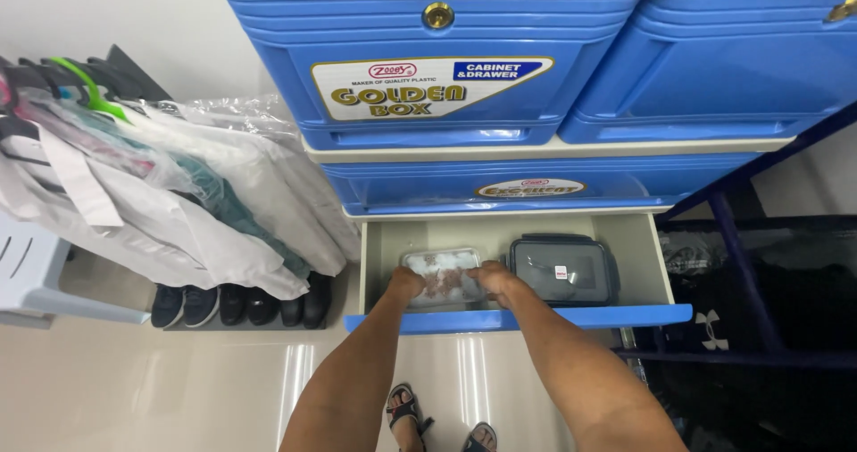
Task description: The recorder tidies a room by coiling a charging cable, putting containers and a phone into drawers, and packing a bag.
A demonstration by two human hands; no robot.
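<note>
A blue plastic drawer cabinet stands in front of me, and its bottom drawer [625, 316] is pulled open. Inside lies a small clear lidded container [441, 269] with pinkish contents. My left hand [406, 284] grips its left side and my right hand [492, 281] grips its right side. Just to the right in the same drawer sits a dark grey lidded container [562, 270], touched by neither hand.
Shirts in plastic covers [178, 193] hang on a rack at left, above a row of dark shoes [241, 306]. A white plastic stool [31, 273] is at far left. A dark blue frame [741, 273] with dark bags stands at right. My sandalled feet [437, 421] are on the glossy floor.
</note>
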